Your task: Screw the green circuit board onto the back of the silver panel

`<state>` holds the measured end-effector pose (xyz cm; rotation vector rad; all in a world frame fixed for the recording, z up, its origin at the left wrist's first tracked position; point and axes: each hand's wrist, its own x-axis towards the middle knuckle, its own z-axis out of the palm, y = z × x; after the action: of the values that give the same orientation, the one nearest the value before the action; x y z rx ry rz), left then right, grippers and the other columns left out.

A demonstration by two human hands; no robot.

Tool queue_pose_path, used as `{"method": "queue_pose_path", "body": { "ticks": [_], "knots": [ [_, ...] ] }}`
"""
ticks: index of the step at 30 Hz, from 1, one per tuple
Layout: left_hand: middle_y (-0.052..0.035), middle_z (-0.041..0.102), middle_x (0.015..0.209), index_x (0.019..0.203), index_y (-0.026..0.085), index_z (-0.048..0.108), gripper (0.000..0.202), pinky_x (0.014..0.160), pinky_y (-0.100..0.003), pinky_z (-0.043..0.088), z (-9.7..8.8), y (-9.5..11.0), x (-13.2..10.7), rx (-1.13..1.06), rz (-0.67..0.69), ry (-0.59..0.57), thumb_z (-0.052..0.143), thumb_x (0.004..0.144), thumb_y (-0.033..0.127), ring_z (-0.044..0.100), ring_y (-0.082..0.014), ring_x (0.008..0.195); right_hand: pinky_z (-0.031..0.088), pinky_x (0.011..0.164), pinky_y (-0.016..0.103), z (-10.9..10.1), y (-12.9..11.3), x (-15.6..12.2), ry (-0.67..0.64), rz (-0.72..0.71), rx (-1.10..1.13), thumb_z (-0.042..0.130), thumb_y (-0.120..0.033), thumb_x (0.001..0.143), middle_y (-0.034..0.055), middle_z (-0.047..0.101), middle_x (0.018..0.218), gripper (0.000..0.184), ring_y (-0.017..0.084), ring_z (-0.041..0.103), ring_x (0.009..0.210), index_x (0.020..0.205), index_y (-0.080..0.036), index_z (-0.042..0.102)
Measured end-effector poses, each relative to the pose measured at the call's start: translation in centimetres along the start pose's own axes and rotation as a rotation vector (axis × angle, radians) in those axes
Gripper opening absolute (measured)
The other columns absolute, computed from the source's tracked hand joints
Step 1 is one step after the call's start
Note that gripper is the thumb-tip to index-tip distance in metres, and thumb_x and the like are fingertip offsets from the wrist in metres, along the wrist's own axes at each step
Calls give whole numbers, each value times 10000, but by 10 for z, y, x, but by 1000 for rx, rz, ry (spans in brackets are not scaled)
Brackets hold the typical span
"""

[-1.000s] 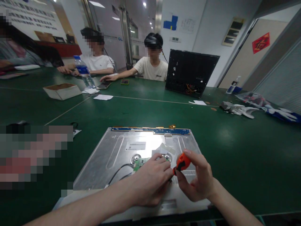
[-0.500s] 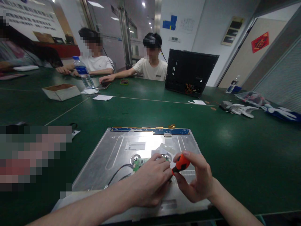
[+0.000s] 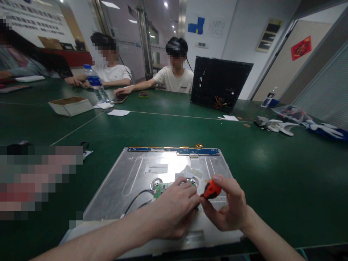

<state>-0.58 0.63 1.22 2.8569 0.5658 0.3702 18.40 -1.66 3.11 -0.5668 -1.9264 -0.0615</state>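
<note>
In my right hand (image 3: 231,204) is a short screwdriver (image 3: 212,189) with an orange and black handle, pinched between thumb and fingers and tilted toward the left. My left hand (image 3: 181,206) lies over a green circuit board (image 3: 161,188), fingers curled and closed beside the screwdriver's shaft end. What those fingers hold, if anything, is hidden, and so is the screwdriver's tip. Beneath both hands a silver metal display panel (image 3: 114,188) rests on the table, with a long blue circuit strip (image 3: 152,150) along its far edge. Black cables (image 3: 133,203) run from the green board.
On the green table (image 3: 272,174) stand a black monitor housing (image 3: 221,83), an open box (image 3: 71,107) and a water bottle (image 3: 96,83). White gloves (image 3: 280,127) lie at the right. Two people (image 3: 178,78) (image 3: 110,74) sit across, another person at far left.
My right hand and the screwdriver handle have shifted slightly to the right, and the handle appears a little turned. My left hand and the panel have stayed put.
</note>
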Motion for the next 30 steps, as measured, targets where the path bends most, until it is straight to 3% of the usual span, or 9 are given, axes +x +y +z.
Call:
{"method": "queue_pose_path", "body": {
  "ticks": [4, 13, 22, 30],
  "knots": [
    [-93, 682, 951, 964, 180, 581, 126, 962, -446, 388, 0, -1, 0, -5, 11, 10, 569, 839, 187, 615, -260, 907, 475, 448, 280, -1, -2, 2, -17, 8, -25, 534, -116, 871, -4, 629, 727, 668, 181, 581, 575, 1493, -182, 300],
    [-92, 686, 950, 956, 184, 587, 138, 954, -443, 384, 3, -4, -1, -26, 23, 17, 571, 819, 191, 615, -259, 897, 512, 477, 283, -2, 0, 0, -29, 0, 38, 509, -72, 790, 22, 634, 756, 654, 186, 623, 618, 1426, -120, 363],
    [-96, 686, 953, 977, 179, 593, 161, 981, -453, 375, 1, -1, 1, -13, 9, -7, 593, 817, 196, 614, -264, 915, 510, 438, 274, -1, -1, -1, -4, 10, -25, 542, -103, 838, 3, 621, 735, 655, 178, 579, 551, 1457, -170, 340],
    [-98, 687, 947, 949, 175, 596, 141, 970, -445, 390, 1, -1, 1, -19, 6, 4, 591, 809, 182, 619, -261, 914, 513, 454, 260, -3, 0, 3, -30, -14, 42, 510, -97, 845, 6, 620, 744, 630, 160, 594, 571, 1451, -131, 339]
  ]
}}
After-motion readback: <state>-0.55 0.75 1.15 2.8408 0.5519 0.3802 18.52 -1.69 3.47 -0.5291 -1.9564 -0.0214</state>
